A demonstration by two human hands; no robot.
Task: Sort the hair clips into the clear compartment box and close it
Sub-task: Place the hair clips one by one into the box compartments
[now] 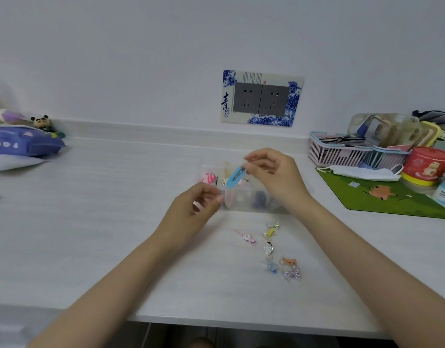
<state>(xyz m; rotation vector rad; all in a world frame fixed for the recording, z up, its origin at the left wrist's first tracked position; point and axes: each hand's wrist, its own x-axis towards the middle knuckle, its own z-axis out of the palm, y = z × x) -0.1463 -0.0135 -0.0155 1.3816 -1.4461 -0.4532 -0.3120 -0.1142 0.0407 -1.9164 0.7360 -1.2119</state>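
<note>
A clear compartment box (244,197) lies open on the white table, with pink, blue and other clips in its cells. My right hand (274,177) pinches a light blue snap clip (235,177) and holds it tilted above the box. My left hand (193,209) has its fingers curled at the box's near left edge, close to a pink clip (228,198); whether it holds the box or that clip is unclear. Several small loose clips lie in front of the box: a pink one (246,237), a yellow one (270,231), an orange one (288,261) and a bow (291,273).
A green mat (382,194) with a white face mask (364,173), a red tin (425,164) and pink baskets (342,151) fill the right side. A purple pouch (23,144) lies at the far left. The table's front edge runs below my forearms.
</note>
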